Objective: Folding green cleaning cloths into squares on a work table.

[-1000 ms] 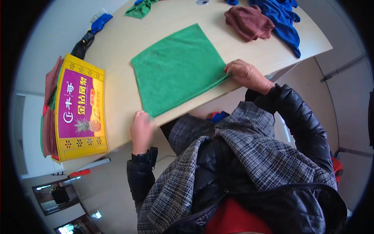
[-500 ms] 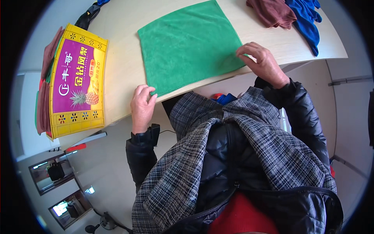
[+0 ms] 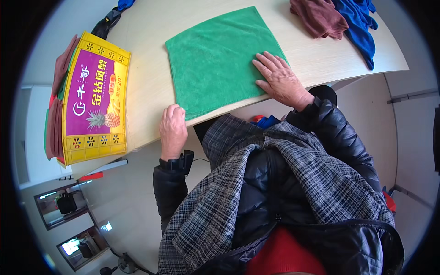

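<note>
"Where was the green towel (image 3: 224, 55)?"

"Flat beside the table's (image 3: 149, 68) front edge. The right hand (image 3: 280, 79) lay spread over its near-right part; the left hand (image 3: 174, 128) curled at its near-left corner, whether pinching it could not be told."

"How was such apparent smoothing best done?"

"Probably with the left corner anchored and the right palm stroking lightly outward, hem kept straight."

"Any lettering?"

"Bold white and yellow characters, plus a pineapple picture, on the yellow-and-purple box (image 3: 91, 91) toward the table's left end; none showed on the towel."

On the pale table (image 3: 147, 87): green cloth (image 3: 220, 59), yellow box (image 3: 94, 98), crumpled brown cloth (image 3: 319, 19), blue cloth (image 3: 359, 31).
</note>
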`<state>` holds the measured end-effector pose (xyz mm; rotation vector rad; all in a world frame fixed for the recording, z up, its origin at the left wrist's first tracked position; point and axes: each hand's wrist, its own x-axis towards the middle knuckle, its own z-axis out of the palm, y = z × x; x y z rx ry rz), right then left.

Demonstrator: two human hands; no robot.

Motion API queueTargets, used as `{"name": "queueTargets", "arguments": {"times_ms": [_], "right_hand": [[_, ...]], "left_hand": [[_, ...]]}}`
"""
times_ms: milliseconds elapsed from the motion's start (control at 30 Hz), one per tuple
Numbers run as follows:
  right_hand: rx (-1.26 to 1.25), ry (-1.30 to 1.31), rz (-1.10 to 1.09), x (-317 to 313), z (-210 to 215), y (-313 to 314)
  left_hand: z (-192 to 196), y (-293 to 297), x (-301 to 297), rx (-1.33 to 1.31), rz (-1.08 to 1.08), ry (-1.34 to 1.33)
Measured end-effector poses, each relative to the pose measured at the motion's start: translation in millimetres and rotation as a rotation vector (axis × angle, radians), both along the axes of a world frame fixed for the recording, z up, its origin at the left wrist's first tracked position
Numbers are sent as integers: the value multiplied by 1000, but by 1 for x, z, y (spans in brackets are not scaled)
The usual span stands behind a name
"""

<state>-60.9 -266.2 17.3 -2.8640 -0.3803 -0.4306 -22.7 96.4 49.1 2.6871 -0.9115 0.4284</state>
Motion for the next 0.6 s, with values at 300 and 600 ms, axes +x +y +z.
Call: {"name": "queueTargets", "arguments": {"times_ms": [300,600], "right_hand": [[13,43,-10,-2,8,-4],[60,72,-26,28,26,34]], "left_hand": [[26,1,-9,75,-48,124],[14,-41,109,-94,-177,123]]}}
